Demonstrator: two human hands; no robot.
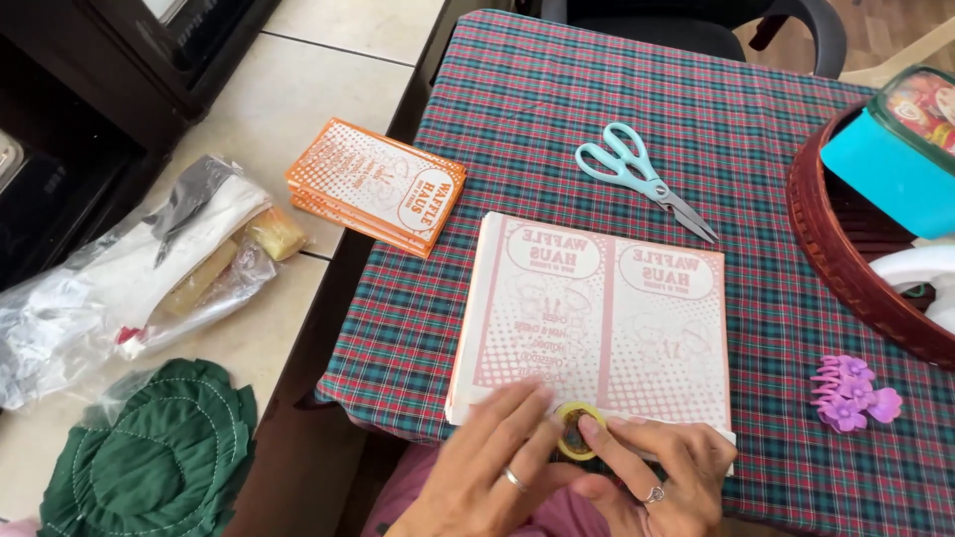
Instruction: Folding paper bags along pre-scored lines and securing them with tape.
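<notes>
At the near edge of the table [557,129], both hands meet over a small tape roll [575,430]. The left hand [497,475], a ring on one finger, has its fingers laid on the near edge of the paper stack and touches the roll from the left. The right hand [662,472], also ringed, pinches the roll from the right between thumb and forefinger. The roll sits on the near edge of the stack [597,318], a flat pile of pink-printed sheets lying on the plaid cloth just in from the near-left corner.

Right of the hands, near the near-right edge, lies a purple hair clip [851,393], well apart from the stack. Beyond the stack, toward the middle of the table, teal scissors [642,179] lie shut, tips pointing right. A smaller orange-printed pile [378,186] overhangs the left edge. At the right edge stands a dark red basket [836,249] with a teal box [890,164] in it.

Off the table to the left, a clear plastic bag [129,283] and a green cloth [159,452] rest on a pale surface.
</notes>
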